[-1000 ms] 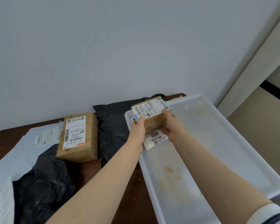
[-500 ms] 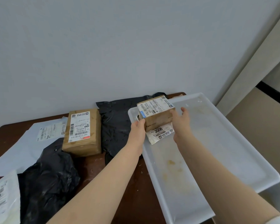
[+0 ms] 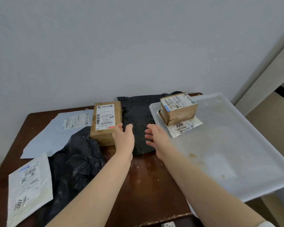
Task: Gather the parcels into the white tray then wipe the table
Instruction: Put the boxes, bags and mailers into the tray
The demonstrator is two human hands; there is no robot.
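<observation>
A small brown box [image 3: 179, 108] sits on a flat white packet [image 3: 184, 128] in the far left corner of the white tray [image 3: 228, 153]. My left hand [image 3: 124, 136] is open, its fingers against the near right corner of a larger brown box [image 3: 106, 122] on the dark table [image 3: 146, 185]. My right hand [image 3: 156, 138] is open over a flat black bag [image 3: 138, 118], just left of the tray's edge. A crumpled black bag [image 3: 72, 163], a pale blue mailer [image 3: 56, 131] and a white packet [image 3: 29, 189] lie to the left.
A grey wall [image 3: 121, 46] rises right behind the table. The tray overhangs the table's right edge. A white power strip [image 3: 168, 224] shows below the table's front edge.
Both hands have let go of the small box, which now rests on the white packet in the tray. They have moved left, the left hand reaching the larger brown box.
</observation>
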